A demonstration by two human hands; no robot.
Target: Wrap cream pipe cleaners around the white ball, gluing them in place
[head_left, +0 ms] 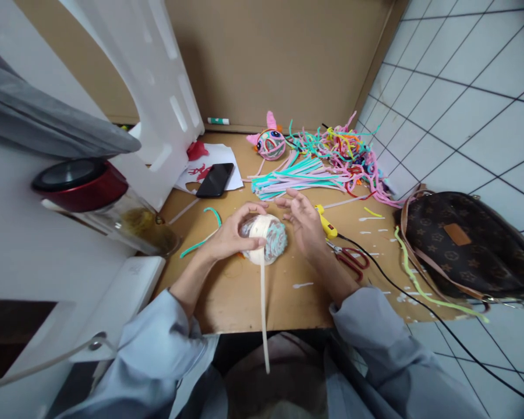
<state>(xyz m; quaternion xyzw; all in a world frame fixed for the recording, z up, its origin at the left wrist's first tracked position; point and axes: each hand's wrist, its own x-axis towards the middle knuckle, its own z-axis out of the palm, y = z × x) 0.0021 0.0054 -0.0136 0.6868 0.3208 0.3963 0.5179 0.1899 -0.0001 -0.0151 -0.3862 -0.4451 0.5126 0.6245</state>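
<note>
My left hand (227,235) is wrapped round a ball (273,241) covered in turquoise and cream pipe cleaners, holding it on the wooden table (231,291). A cream pipe cleaner (263,302) runs over the ball and hangs down off the table's front edge. My right hand (303,224) hovers just right of the ball, fingers spread and holding nothing. A yellow glue gun (326,224) lies right beside that hand.
Red-handled scissors (351,259) and a black cord lie to the right, by a brown patterned handbag (467,247). A heap of coloured pipe cleaners (327,160), a finished pink-eared ball (271,142) and a black phone (215,179) sit farther back. A red-lidded jar (113,209) stands left.
</note>
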